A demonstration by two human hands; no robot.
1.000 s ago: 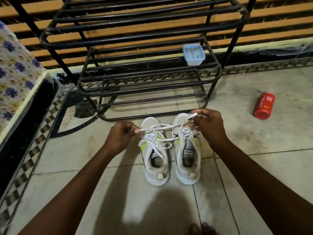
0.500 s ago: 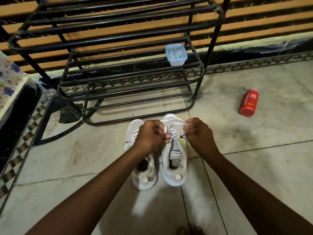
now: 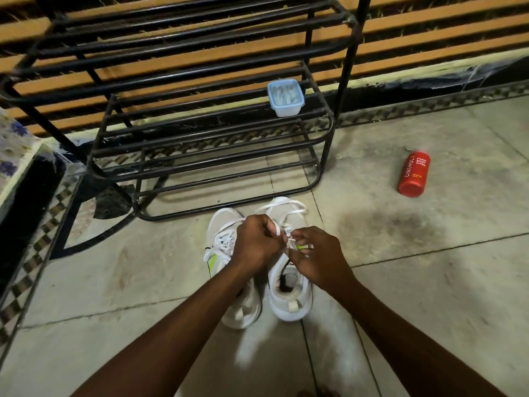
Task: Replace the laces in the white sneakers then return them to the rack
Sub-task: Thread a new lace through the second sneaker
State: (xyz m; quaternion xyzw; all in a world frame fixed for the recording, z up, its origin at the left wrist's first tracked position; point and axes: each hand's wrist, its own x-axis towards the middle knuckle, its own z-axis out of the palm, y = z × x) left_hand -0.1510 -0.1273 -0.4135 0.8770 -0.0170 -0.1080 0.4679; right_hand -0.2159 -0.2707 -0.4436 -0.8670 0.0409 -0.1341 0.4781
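In front of the rack (image 3: 347, 70), left hand (image 3: 254, 245) and right hand (image 3: 317, 259) pinch the lace (image 3: 279, 203) of one sneaker (image 3: 289, 309), tying it; racking remains

The rack (image 3: 350, 70), at twelve o'clock from the sneakers (image 3: 289, 296), is black-painted metal tubing with a dull sheen. On it sits a translucent pale-blue plastic tub (image 3: 285, 98). The sneakers look like white knit cloth over smooth soles, and their lace (image 3: 274, 204) is flat woven tape. At two o'clock lies a matt red plastic bottle (image 3: 413, 173). The floor (image 3: 429, 282) is matt, stained stone tile. Orange wooden slats (image 3: 429, 24) run behind, with printed floral cloth (image 3: 14, 138) at nine o'clock.
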